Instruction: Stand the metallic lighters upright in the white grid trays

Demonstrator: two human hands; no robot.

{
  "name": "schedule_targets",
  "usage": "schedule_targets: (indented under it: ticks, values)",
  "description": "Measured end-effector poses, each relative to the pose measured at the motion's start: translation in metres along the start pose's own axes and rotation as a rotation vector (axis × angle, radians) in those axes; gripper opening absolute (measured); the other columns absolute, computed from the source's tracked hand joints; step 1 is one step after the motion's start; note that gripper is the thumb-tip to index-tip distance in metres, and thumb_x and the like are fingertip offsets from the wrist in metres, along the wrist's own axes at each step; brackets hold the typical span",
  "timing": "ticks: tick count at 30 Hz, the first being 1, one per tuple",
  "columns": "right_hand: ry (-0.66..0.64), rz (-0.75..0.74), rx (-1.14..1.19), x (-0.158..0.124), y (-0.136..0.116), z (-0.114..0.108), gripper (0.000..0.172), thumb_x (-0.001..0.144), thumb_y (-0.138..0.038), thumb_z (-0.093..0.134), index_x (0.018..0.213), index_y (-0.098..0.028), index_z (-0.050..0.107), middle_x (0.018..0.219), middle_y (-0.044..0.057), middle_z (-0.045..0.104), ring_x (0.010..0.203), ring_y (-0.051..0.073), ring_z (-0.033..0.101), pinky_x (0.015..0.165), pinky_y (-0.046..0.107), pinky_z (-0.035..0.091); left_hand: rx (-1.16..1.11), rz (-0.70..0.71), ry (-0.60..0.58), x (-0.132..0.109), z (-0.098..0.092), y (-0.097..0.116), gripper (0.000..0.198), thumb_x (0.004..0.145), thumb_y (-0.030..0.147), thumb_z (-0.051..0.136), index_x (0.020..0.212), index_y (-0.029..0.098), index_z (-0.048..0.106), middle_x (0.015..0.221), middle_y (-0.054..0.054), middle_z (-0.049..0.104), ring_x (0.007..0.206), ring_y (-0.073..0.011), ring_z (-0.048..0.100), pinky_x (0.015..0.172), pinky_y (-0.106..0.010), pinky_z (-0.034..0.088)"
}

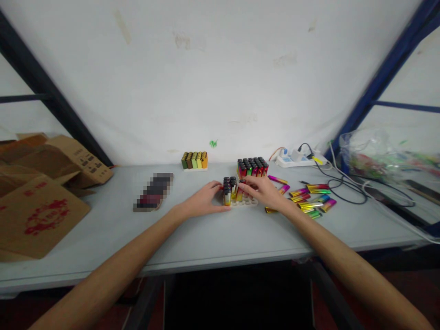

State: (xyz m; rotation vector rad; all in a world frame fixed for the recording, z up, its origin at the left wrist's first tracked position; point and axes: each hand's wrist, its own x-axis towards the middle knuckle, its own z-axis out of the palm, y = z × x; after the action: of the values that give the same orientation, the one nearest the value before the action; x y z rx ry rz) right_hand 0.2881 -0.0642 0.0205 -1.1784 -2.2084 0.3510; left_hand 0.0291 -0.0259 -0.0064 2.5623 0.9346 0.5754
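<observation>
A white tray (248, 202) with round holes stands on the table, its left part filled with upright lighters (227, 196) with black tops. My left hand (203, 200) grips the tray's left end, the thumb along the front and the fingers behind. My right hand (264, 191) pinches a red and gold lighter (239, 194) upright over the tray; whether its base sits in a hole I cannot tell. Right of that hand lie loose shiny lighters (309, 205) in gold, green, red and purple.
Behind stand a full block of black-topped lighters (252, 167) and another block of lighters (195, 161) in green to orange. A blurred dark object (153, 191) lies left. Cardboard boxes (44, 215) fill the left end. A power strip (297, 159) and cables lie at right.
</observation>
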Motion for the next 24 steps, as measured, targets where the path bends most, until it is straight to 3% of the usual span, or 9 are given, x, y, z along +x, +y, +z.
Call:
schedule_targets:
  ticks: [9,13,17,21,24]
  values:
    - [-0.126,-0.079,-0.031,0.0,-0.003,0.005,0.037,0.105,-0.05,0.045,0.09,-0.021,0.06,0.08,0.005,0.066,0.071,0.019,0.06,0.068,0.028,0.04,0.006,0.013,-0.013,0.0,0.0,-0.001,0.07,0.079,0.067,0.073,0.127,0.018,0.062,0.133,-0.014,0.059,0.124,-0.0322,0.058,0.113,-0.046,0.045]
    - [-0.143,-0.076,-0.12,-0.002,-0.007,0.012,0.028,0.105,-0.047,0.049,0.106,-0.021,0.06,0.084,0.006,0.067,0.073,0.02,0.061,0.067,0.028,0.038,0.023,0.023,-0.008,0.0,0.0,-0.001,0.068,0.079,0.067,0.072,0.125,0.018,0.063,0.13,-0.014,0.06,0.123,-0.0329,0.059,0.112,-0.046,0.046]
    - [-0.149,-0.055,-0.171,-0.002,-0.008,0.007,0.033,0.102,-0.052,0.053,0.105,-0.02,0.062,0.079,0.004,0.067,0.069,0.019,0.06,0.063,0.027,0.035,0.016,0.019,-0.003,0.0,0.0,-0.001,0.067,0.079,0.065,0.074,0.125,0.018,0.064,0.13,-0.014,0.061,0.123,-0.0336,0.059,0.111,-0.047,0.047]
    - [-0.098,-0.011,-0.282,-0.001,0.014,-0.02,0.041,0.108,-0.046,0.041,0.095,-0.017,0.067,0.084,0.008,0.07,0.076,0.02,0.063,0.071,0.028,0.041,0.027,-0.003,-0.01,0.0,0.0,-0.001,0.071,0.078,0.068,0.073,0.127,0.016,0.063,0.133,-0.014,0.059,0.124,-0.0332,0.059,0.113,-0.045,0.046]
    - [-0.058,0.064,-0.392,-0.004,0.051,-0.041,0.031,0.105,-0.035,0.048,0.102,-0.014,0.071,0.096,0.012,0.073,0.085,0.022,0.066,0.081,0.03,0.047,0.037,-0.005,-0.013,0.0,0.0,-0.002,0.072,0.077,0.068,0.073,0.125,0.015,0.063,0.133,-0.015,0.059,0.124,-0.0335,0.059,0.114,-0.046,0.045]
